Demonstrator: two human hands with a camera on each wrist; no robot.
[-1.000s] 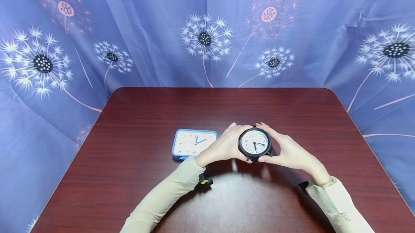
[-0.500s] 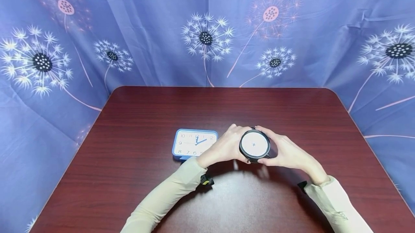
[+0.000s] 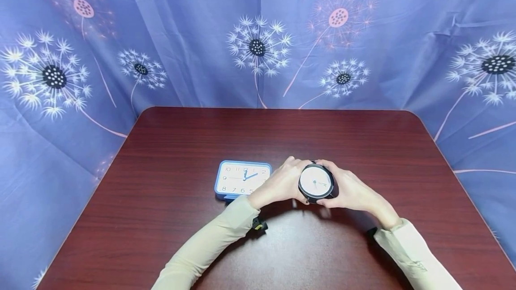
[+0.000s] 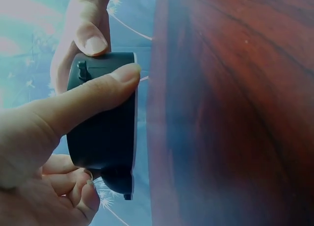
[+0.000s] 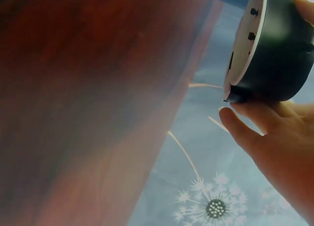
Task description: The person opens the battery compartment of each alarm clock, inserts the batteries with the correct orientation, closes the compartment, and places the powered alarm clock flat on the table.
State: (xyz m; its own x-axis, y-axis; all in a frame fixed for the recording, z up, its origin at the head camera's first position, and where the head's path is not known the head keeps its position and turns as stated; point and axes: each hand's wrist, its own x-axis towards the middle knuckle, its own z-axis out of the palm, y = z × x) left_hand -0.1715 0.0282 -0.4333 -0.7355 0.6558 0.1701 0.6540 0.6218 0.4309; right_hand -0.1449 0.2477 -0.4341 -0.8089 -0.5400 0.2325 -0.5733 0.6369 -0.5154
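Observation:
A round black alarm clock (image 3: 316, 181) with a white face is held up between both hands, right of the table's middle. My left hand (image 3: 284, 180) grips its left side. In the left wrist view the thumb (image 4: 110, 86) lies along the clock's black casing (image 4: 100, 142), near a small knob (image 4: 82, 70). My right hand (image 3: 352, 193) holds the clock's right side. Small black knobs (image 5: 251, 36) show on the clock's pale back in the right wrist view. Glare washes out most of the face's numerals.
A rectangular blue alarm clock (image 3: 234, 177) with a white face lies left of the left hand, partly covered by that hand and wrist. The dark red wooden table (image 3: 181, 133) ends against a blue curtain (image 3: 193, 34) printed with dandelions.
The round clock has tilted, and its face has gone from readable to glare-washed. Both hands stay on it, and the right hand has shifted slightly left. The blue clock has not moved.

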